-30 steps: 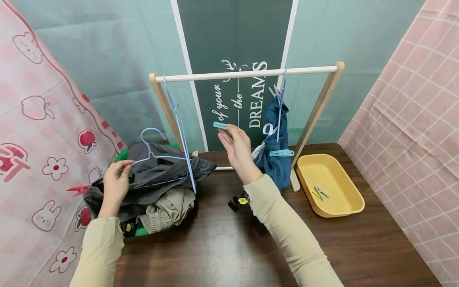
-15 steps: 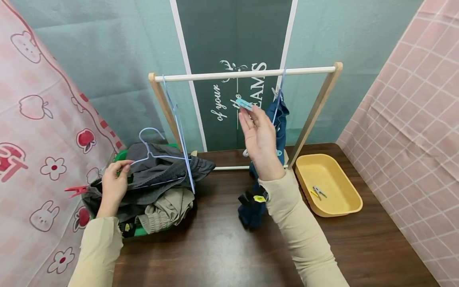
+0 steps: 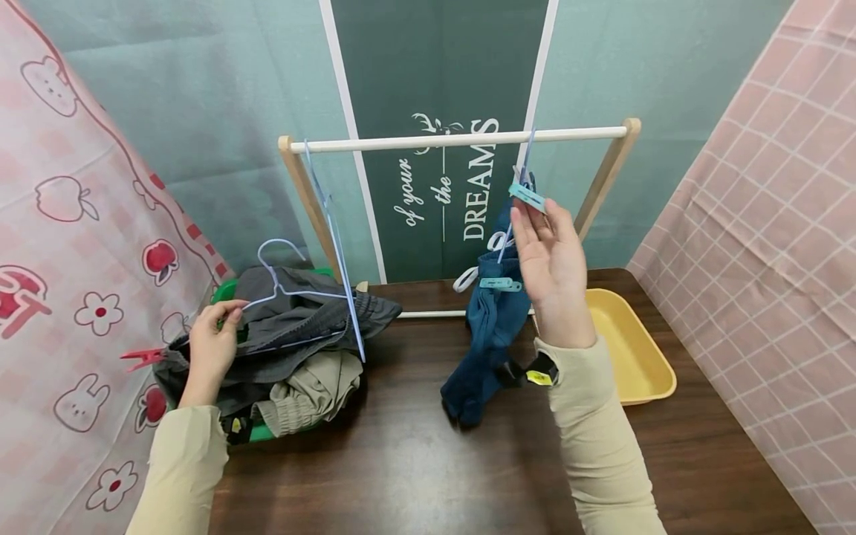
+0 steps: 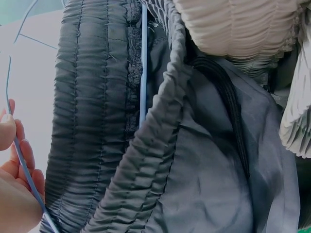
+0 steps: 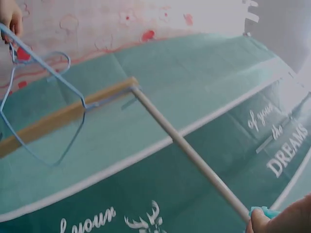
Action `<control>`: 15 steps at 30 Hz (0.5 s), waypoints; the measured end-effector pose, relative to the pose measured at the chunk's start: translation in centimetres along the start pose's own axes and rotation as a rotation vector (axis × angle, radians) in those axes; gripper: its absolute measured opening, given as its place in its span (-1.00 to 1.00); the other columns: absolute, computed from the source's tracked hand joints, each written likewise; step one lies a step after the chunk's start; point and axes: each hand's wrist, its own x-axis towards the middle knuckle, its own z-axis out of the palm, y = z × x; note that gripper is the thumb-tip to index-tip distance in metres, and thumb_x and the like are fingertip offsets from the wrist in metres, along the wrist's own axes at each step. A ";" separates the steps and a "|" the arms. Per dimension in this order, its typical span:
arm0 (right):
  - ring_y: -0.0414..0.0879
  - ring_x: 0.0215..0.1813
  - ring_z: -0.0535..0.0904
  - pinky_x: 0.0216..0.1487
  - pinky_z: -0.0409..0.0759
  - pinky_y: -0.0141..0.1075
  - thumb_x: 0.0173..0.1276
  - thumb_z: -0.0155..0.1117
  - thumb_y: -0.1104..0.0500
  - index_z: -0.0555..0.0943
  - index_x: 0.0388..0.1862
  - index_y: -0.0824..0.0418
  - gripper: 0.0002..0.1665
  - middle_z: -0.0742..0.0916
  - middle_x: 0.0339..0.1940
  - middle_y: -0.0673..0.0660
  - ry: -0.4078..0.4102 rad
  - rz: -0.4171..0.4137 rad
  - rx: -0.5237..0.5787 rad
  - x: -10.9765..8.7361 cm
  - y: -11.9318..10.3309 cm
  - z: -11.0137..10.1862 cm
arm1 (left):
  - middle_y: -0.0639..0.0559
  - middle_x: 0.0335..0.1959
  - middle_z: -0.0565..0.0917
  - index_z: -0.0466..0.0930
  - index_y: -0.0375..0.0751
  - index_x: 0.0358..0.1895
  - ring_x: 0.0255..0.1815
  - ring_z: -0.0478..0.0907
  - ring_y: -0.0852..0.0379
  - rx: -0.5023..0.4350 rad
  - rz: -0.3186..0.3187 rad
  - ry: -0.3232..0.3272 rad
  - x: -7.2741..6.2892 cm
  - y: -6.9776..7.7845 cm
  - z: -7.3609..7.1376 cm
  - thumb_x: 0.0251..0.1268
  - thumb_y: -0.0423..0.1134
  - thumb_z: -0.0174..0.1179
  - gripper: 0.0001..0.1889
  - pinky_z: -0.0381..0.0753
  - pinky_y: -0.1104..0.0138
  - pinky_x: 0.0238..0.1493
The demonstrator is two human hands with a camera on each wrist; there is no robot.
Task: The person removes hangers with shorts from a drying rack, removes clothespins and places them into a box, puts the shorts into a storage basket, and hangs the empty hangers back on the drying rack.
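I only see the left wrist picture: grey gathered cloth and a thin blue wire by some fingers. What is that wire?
Observer: A blue hanger, which the left hand grips over a pile of clothes.
Visitor: And the other hand?
Observer: The right hand pinches a light blue clothespin up by a white rail.
Visitor: Anything on that rail?
Observer: A dark blue garment hangs from it on another hanger.

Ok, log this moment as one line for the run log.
left hand: grips blue wire hanger on grey garment | right hand: pinches light-blue clothespin beside hung blue garment | rack rail: one bare hanger
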 end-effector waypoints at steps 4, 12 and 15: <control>0.03 0.08 0.54 0.29 0.45 -0.26 0.40 0.09 0.32 0.36 -0.07 0.28 -0.83 0.54 -0.09 0.21 0.054 -0.006 0.078 0.4 -1.4 -1.4 | 0.15 -0.31 0.46 0.63 -0.32 -0.03 -0.36 0.21 0.57 -0.006 -0.002 0.005 -0.1 -0.3 0.1 0.46 -0.25 -0.01 -0.73 0.25 0.37 -0.21; 0.11 -0.02 0.58 0.32 0.44 -0.27 0.31 0.16 0.40 0.37 -0.16 0.31 -0.81 0.53 -0.11 0.24 0.097 -0.017 0.246 1.8 -5.8 -4.8 | 0.09 -0.28 0.50 0.63 -0.33 -0.05 -0.36 0.22 0.57 -0.010 0.011 0.020 -0.2 -0.5 0.1 0.45 -0.23 0.00 -0.72 0.26 0.41 -0.21; 0.04 -0.02 0.55 0.35 0.40 -0.32 0.28 0.18 0.43 0.35 -0.19 0.28 -0.77 0.50 -0.12 0.19 0.151 -0.018 0.310 2.8 -7.8 -6.6 | 0.27 -0.29 0.46 0.63 -0.32 -0.04 -0.35 0.22 0.57 -0.011 -0.005 0.011 -0.2 -0.5 -0.1 0.45 -0.24 0.00 -0.73 0.25 0.39 -0.20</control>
